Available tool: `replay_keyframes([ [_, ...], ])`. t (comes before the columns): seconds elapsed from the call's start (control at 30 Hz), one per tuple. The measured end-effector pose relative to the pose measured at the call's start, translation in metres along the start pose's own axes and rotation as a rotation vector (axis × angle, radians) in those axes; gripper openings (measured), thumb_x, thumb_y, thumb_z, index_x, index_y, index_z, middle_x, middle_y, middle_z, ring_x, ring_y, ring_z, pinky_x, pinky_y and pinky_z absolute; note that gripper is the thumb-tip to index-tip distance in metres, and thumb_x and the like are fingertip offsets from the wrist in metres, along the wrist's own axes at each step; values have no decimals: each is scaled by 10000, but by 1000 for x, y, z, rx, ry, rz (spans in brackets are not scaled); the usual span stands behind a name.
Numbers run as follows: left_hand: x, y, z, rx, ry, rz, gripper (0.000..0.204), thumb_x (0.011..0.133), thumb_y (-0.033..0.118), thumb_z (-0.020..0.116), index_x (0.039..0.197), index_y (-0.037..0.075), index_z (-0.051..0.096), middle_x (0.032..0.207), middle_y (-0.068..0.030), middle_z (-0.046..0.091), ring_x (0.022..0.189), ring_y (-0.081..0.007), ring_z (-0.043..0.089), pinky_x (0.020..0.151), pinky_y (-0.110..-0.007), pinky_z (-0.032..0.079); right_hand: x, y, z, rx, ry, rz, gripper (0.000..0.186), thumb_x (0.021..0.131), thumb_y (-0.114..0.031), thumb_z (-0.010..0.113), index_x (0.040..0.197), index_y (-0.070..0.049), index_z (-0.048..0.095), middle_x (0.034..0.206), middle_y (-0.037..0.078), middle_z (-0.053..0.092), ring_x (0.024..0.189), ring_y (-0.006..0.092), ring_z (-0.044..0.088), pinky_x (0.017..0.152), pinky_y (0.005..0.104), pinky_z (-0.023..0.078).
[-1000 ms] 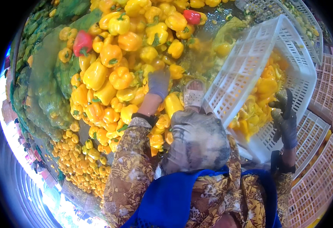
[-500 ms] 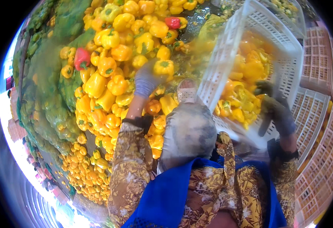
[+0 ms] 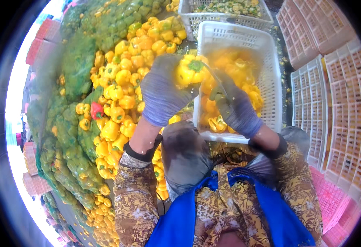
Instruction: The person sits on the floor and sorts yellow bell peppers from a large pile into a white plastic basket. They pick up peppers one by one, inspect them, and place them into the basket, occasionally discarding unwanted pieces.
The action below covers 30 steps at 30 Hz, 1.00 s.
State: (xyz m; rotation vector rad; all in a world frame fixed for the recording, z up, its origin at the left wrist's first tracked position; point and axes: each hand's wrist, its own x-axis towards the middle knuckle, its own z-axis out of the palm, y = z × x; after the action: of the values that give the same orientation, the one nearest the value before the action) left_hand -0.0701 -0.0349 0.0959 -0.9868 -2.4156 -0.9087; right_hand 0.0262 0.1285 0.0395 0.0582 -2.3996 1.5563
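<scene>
A yellow bell pepper [image 3: 184, 73] with its green stem facing right is gripped in my gloved left hand [image 3: 160, 84]. My gloved right hand [image 3: 235, 105] is closed around a small knife [image 3: 215, 78], its thin blade reaching up to the pepper near the stem. Both hands are at the left side of a white plastic crate [image 3: 272, 88], the right one over it. Inside the crate lie cut yellow peppers [image 3: 252, 94], partly blurred. The knife's handle is hidden in my fingers.
A heap of yellow peppers [image 3: 116, 92] lies on the left, with a red pepper [image 3: 97, 110] among them. Green net bags [image 3: 75, 74] are piled beyond it. Another white crate [image 3: 234, 17] holds pale scraps. Stacked crates [image 3: 310, 103] and a pink crate [image 3: 331, 193] stand right.
My left hand has lifted a yellow pepper from the heap, and my right hand has come left to meet it. The tilted crate now appears level, and the view has shifted.
</scene>
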Motion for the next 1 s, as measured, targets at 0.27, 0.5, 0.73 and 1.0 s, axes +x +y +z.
replay_keyframes([
  [0.27, 14, 60, 22, 18, -7, 91, 547, 547, 222, 813, 1023, 77, 586, 952, -115, 597, 835, -288, 619, 708, -360, 509, -5, 0, -37, 15, 58, 33, 508, 862, -110, 528, 1324, -5, 346, 928, 265, 610, 864, 397, 609, 708, 433, 491],
  [0.5, -3, 66, 69, 88, -35, 174, 557, 553, 186, 824, 1039, 39, 596, 1026, -161, 609, 905, -312, 618, 784, -363, 512, -2, 35, -55, -65, -289, 384, 366, 835, -169, 576, 1150, 13, 533, 923, 239, 638, 803, 331, 645, 732, 409, 499],
  [0.73, -5, 42, 85, -190, 191, -48, 487, 622, 120, 828, 1038, 28, 592, 969, -106, 633, 845, -197, 625, 763, -309, 511, -25, 101, -23, -140, -556, 297, 496, 745, -98, 571, 1227, 5, 515, 820, 228, 639, 677, 249, 657, 660, 347, 527],
  [1.0, -2, 21, 68, -1258, -360, -552, 458, 747, 134, 712, 1163, -6, 581, 1017, -57, 651, 904, -124, 602, 822, -271, 480, 0, 59, -76, 102, 78, 137, 459, 786, -149, 658, 1228, -93, 549, 948, 98, 627, 773, 155, 623, 662, 262, 503],
])
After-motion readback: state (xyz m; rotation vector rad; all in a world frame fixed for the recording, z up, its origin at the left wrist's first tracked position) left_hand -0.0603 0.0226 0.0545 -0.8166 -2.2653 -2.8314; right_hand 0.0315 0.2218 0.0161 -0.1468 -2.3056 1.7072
